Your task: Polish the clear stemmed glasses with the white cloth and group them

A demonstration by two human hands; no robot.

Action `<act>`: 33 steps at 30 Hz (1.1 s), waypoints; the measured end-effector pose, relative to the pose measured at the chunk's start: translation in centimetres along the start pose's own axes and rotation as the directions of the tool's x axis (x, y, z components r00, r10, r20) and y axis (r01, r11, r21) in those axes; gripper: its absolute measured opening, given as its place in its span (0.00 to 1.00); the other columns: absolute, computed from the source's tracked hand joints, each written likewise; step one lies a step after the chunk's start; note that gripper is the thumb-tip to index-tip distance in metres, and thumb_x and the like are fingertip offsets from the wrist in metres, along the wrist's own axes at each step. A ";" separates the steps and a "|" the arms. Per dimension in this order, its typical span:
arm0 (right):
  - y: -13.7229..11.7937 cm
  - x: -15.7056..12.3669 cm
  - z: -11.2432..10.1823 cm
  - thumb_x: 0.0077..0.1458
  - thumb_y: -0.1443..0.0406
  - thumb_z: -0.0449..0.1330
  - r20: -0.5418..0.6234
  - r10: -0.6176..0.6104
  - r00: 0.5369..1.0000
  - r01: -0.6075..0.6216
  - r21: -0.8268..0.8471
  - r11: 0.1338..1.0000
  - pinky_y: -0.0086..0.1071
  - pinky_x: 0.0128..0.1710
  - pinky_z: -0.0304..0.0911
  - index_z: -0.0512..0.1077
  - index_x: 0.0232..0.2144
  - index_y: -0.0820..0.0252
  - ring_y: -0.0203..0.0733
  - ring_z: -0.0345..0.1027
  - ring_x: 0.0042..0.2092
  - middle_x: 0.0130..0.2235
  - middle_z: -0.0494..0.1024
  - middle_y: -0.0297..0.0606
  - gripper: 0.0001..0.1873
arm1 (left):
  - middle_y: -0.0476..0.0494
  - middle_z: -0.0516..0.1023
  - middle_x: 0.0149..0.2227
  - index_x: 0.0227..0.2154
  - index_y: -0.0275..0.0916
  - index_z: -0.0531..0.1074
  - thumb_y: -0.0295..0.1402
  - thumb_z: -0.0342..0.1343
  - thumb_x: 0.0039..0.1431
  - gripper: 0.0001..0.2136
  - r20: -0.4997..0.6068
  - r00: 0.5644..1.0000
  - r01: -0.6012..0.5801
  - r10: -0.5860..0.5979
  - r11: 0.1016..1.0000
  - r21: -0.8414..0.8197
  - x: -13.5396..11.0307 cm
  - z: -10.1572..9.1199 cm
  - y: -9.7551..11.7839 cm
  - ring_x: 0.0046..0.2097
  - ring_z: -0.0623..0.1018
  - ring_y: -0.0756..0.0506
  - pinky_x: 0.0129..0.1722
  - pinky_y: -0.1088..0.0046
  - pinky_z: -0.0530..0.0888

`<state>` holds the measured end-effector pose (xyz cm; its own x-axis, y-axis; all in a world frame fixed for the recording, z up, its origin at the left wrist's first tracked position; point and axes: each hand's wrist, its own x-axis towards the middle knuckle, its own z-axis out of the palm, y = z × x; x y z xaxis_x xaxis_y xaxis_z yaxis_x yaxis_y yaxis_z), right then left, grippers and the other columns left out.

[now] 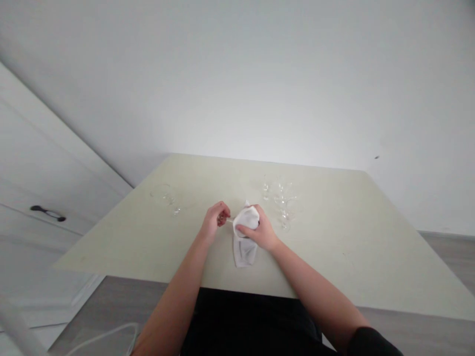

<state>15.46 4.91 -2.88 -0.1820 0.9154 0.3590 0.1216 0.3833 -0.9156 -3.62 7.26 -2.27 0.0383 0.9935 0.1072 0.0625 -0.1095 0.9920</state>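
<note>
One cloth (248, 216) between right fingers (248, 231)

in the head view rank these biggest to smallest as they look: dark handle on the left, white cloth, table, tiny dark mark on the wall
1. Table
2. White cloth
3. Dark handle
4. Tiny dark mark
This ranks apparent size only.

Plain white wall (260, 84), soft light graying toward the top, small dark mark (376, 157) low at right, pale cream bench (352, 237) along the wall, white panelled cabinet (29, 168) at left with a dark handle (48, 213), gray wood-look floor (115, 301) beneath
</note>
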 end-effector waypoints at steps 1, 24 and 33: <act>0.2 0.0 0.2 0.46 0.55 0.72 -0.046 0.127 0.991 -0.122 0.099 0.988 0.42 0.46 0.70 0.72 0.43 0.55 0.49 0.73 0.44 0.41 0.77 0.39 0.24 | 0.49 0.66 0.23 0.23 0.40 0.65 0.48 0.50 0.57 0.17 -0.018 0.991 -0.129 0.130 0.990 0.059 -0.3 0.0 0.1 0.23 0.63 0.50 0.22 0.73 0.59; 1.1 -0.5 -0.2 0.54 0.65 0.59 0.039 -0.099 0.994 0.100 -0.032 0.994 0.46 0.57 0.64 0.55 0.66 0.56 0.51 0.69 0.53 0.52 0.73 0.47 0.38 | 0.53 0.56 0.16 0.14 0.41 0.51 0.54 0.53 0.53 0.26 0.074 0.950 0.310 -0.304 0.883 -0.353 1.1 -0.4 0.5 0.16 0.51 0.55 0.13 0.78 0.46; 0.1 0.4 0.3 0.51 0.29 0.47 0.096 0.460 0.882 -0.327 0.828 0.455 0.46 0.56 0.68 0.76 0.47 0.59 0.56 0.71 0.57 0.43 0.83 0.46 0.46 | 0.54 0.57 0.15 0.13 0.39 0.52 0.47 0.60 0.51 0.26 -0.118 0.968 0.145 -0.222 0.878 -0.456 0.9 -0.3 0.8 0.15 0.52 0.58 0.13 0.80 0.47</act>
<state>15.13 5.28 -2.83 -0.1983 0.9725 -0.1221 -0.6934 -0.2273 -0.6837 -3.81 8.03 -1.37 -0.0948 0.9896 -0.1083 -0.3948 0.0625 0.9167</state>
